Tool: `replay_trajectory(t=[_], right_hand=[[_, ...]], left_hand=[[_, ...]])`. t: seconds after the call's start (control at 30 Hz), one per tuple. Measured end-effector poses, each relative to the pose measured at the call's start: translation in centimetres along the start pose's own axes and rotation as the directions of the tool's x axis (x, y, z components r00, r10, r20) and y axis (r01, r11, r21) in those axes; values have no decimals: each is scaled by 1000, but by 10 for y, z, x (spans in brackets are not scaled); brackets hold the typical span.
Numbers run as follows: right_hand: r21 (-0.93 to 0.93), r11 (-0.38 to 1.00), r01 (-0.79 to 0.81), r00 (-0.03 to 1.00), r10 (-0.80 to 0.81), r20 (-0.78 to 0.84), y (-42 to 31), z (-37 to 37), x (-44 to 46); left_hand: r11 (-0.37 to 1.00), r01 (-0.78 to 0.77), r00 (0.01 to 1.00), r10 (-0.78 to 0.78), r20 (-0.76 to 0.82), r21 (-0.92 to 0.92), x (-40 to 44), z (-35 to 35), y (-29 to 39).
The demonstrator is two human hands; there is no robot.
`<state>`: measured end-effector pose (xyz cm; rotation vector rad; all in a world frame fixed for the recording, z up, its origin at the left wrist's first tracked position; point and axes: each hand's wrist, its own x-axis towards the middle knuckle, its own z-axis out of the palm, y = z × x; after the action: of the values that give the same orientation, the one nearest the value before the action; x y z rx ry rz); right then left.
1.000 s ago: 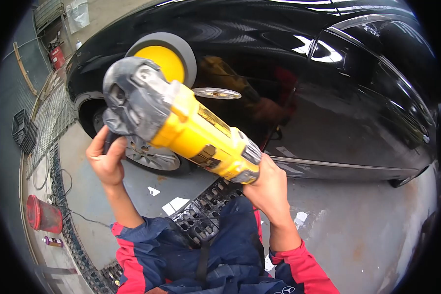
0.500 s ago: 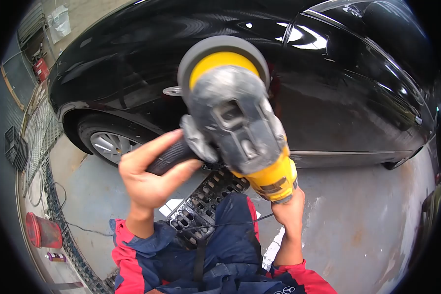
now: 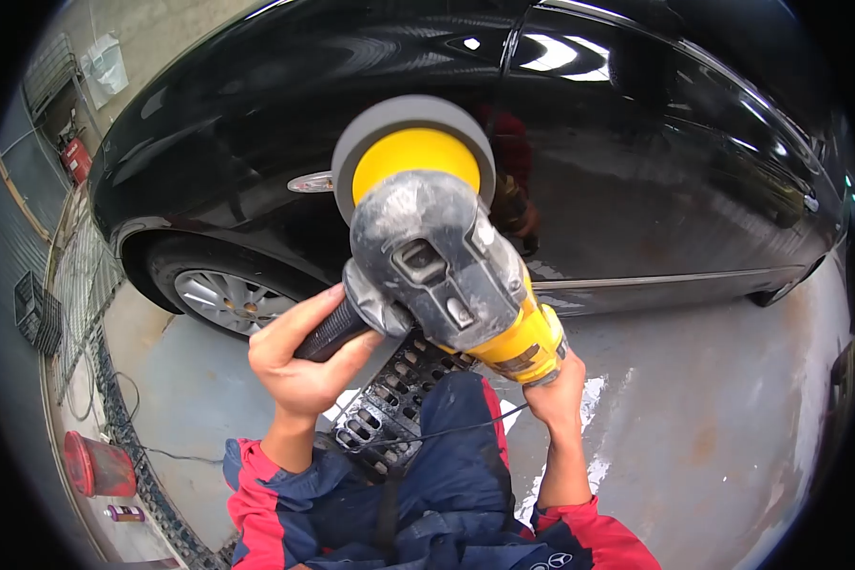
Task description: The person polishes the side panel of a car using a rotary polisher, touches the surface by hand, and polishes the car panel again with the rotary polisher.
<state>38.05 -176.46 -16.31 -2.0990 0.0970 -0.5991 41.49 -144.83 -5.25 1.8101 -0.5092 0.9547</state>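
A yellow and black power polisher [image 3: 437, 256] is held up in front of the black car [image 3: 617, 161]. Its round grey pad [image 3: 351, 138] with a yellow backing faces the car's side, just right of the small side lamp [image 3: 311, 182]; whether the pad touches the paint I cannot tell. My left hand [image 3: 304, 361] is wrapped round the black side handle [image 3: 332, 331]. At the rear end of the yellow body, my right hand [image 3: 556, 389] grips the polisher, its fingers partly hidden.
The car's front wheel [image 3: 233, 296] is at the left. A perforated black platform [image 3: 380, 408] lies below, crossed by a cable [image 3: 456, 429]. At the lower left are a red bucket [image 3: 100, 465] and a purple bottle [image 3: 124, 513]; a black crate [image 3: 36, 313] stands above them.
The polisher has swung rightwards from over the wheel area to the panel right of the side lamp, turning more upright. Both hands have kept hold of it. The view has shifted rightwards along the car.
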Motion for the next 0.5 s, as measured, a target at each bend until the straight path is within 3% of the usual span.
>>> replay_trajectory(t=[0.13, 0.2, 0.4, 0.5], right_hand=[[-23, 1000, 13, 1000, -14, -26, -6, -6, 3], [-6, 1000, -19, 1000, 19, -14, -1, -8, -2], [-115, 993, -4, 993, 18, 117, 25, -8, -11], [-134, 991, 28, 996, -17, 84, 22, -9, -16]], left_hand=[[991, 91, 995, -86, 52, -101, 18, 5, 7], [997, 58, 996, -55, 67, -50, 10, 6, 5], [976, 204, 979, -204, 0, -79, -46, 11, -19], [984, 174, 984, -176, -39, -47, -70, 16, -39]])
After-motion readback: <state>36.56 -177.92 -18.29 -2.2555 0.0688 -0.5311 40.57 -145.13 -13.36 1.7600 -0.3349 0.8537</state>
